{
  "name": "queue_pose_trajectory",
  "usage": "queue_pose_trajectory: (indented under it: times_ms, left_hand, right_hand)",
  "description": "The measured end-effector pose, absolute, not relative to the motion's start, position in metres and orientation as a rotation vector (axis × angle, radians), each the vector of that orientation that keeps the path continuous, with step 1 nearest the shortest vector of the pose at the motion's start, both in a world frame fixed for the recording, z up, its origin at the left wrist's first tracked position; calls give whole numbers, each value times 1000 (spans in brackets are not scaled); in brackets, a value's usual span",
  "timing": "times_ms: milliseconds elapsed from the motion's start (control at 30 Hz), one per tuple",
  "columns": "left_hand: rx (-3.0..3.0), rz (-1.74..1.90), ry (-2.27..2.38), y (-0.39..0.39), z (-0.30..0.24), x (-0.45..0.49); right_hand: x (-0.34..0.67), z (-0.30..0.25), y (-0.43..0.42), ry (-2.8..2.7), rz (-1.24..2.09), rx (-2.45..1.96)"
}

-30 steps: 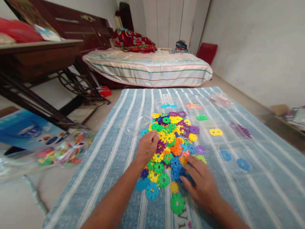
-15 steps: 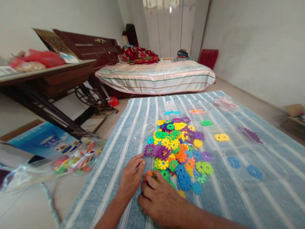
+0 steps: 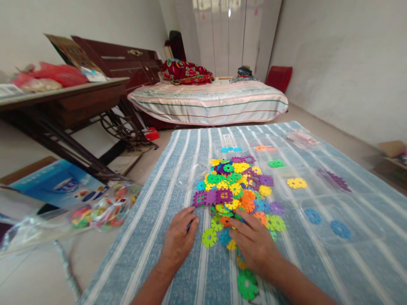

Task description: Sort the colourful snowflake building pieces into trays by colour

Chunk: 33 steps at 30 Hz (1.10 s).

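A heap of notched plastic snowflake discs [image 3: 235, 186] in several colours lies on the striped cloth. My left hand [image 3: 178, 235] is left of the heap, thumb and fingers closed on a dark blue disc [image 3: 190, 225], mostly hidden. Its fingertips are close to a purple notched panel [image 3: 211, 198] with window-like openings. My right hand [image 3: 256, 243] reaches over the heap's near side, fingers apart and touching the discs. Between the hands lie a light green disc [image 3: 209, 238] and a blue disc [image 3: 225, 237]. A green disc [image 3: 247, 284] is near my right wrist.
Clear plastic trays [image 3: 343, 212] at the right hold sorted pieces: blue discs, yellow discs [image 3: 296, 183], green discs [image 3: 276, 163] and purple strips [image 3: 333, 179]. A round clear lid [image 3: 192, 174] lies left of the heap. Beyond the cloth [image 3: 152, 207] stands a bed [image 3: 206, 101]; a sewing table [image 3: 63, 95] is at left.
My right hand has moved right, away from my left hand, over the discs. Discs have shifted toward me, and a green one now lies near the right wrist. A dark blue disc shows in my left hand.
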<state>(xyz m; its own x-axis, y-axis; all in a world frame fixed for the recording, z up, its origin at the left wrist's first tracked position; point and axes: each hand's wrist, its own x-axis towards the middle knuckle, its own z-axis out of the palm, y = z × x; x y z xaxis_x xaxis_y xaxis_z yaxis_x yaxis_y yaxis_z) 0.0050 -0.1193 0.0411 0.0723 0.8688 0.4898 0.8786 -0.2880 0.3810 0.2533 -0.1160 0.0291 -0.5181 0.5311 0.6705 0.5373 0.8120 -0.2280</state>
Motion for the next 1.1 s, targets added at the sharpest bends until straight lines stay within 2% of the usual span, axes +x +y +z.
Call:
queue_pose_trajectory:
  times_ms: [267, 467, 833, 1100]
  left_hand:
    - [-2297, -1032, -1780, -129, 49, 28]
    - [-2413, -1014, -1610, -139, 64, 55]
    - [-2364, -487, -1718, -145, 64, 95]
    - [-2260, -627, -1640, -154, 54, 91]
  right_hand:
    - [277, 19, -97, -1910, 88, -933]
    - [276, 16, -98, -1903, 67, -944]
    - [276, 16, -97, -1912, 60, -989]
    - [276, 15, -96, -1916, 55, -993]
